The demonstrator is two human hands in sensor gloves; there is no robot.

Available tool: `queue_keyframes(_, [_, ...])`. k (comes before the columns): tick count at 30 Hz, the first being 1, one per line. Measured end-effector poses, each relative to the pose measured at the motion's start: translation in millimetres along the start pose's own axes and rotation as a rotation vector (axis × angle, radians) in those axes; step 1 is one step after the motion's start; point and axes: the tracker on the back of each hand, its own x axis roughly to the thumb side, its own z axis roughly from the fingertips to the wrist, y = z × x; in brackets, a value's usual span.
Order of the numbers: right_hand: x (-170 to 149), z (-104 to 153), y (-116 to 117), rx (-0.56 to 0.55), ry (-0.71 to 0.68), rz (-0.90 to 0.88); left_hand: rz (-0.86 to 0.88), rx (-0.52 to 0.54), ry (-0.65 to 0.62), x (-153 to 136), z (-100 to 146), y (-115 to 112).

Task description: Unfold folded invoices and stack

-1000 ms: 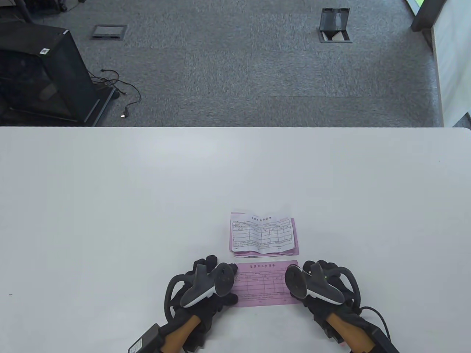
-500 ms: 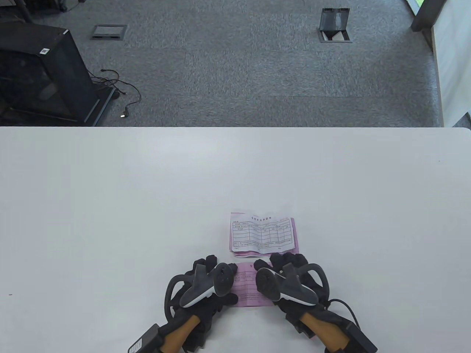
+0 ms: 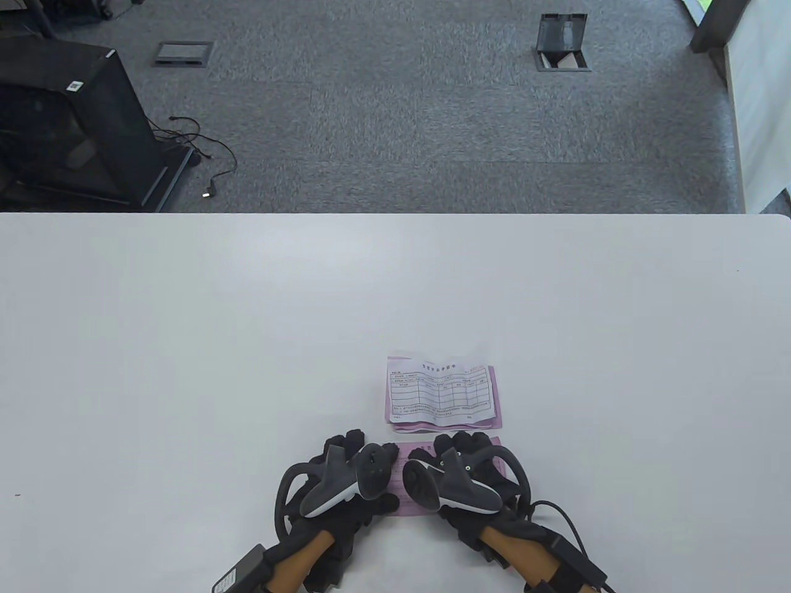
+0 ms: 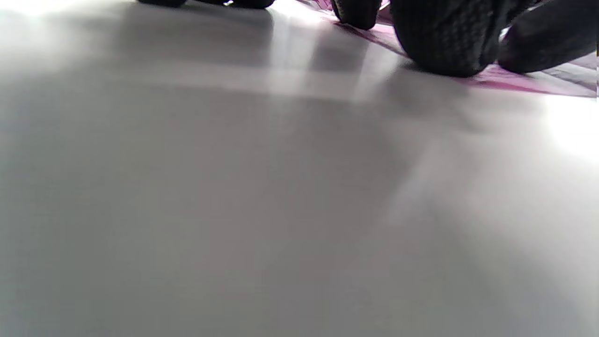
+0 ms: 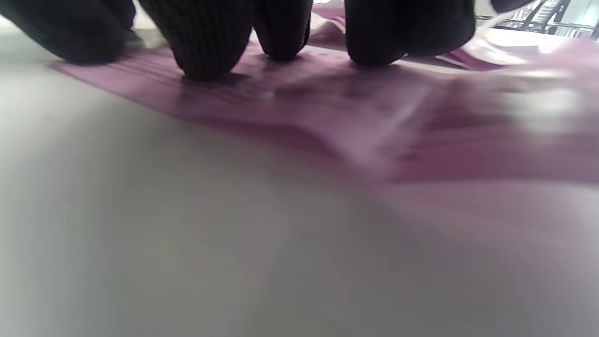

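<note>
A pink invoice (image 3: 405, 497) lies flat near the table's front edge, mostly hidden under my hands. My left hand (image 3: 346, 479) presses on its left end; its fingertips (image 4: 440, 42) rest on the pink sheet (image 4: 514, 79). My right hand (image 3: 463, 472) lies over the middle of the sheet, fingertips (image 5: 206, 42) pressing the pink paper (image 5: 374, 121) flat. Just behind lies a stack (image 3: 442, 395): a white invoice with a printed table on top of pink sheets, their edges showing at the right and bottom.
The white table (image 3: 185, 340) stretches wide to the left, right and back. Beyond its far edge is grey carpet with a black cabinet (image 3: 68, 123) and floor boxes (image 3: 561, 43).
My right hand has slid left along the pink invoice, from its right end to its middle, close to my left hand. The left hand and the stack have not moved.
</note>
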Motion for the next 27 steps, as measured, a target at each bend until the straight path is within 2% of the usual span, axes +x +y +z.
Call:
queue_keyframes(10, [-66.2, 34.2, 19.9, -0.012, 0.061, -0.088, 0.0, -0.03, -0.004, 0.7, -2.5, 1.7])
queue_keyframes(24, [-84.3, 38.2, 22.6, 0.017, 0.076, -0.104, -0.003, -0.032, 0.004, 1.0, -3.6, 2.0])
queue_keyframes(27, [-91.3, 39.2, 22.0, 0.004, 0.092, -0.207, 0.0, -0.029, 0.005, 0.8, -3.8, 1.7])
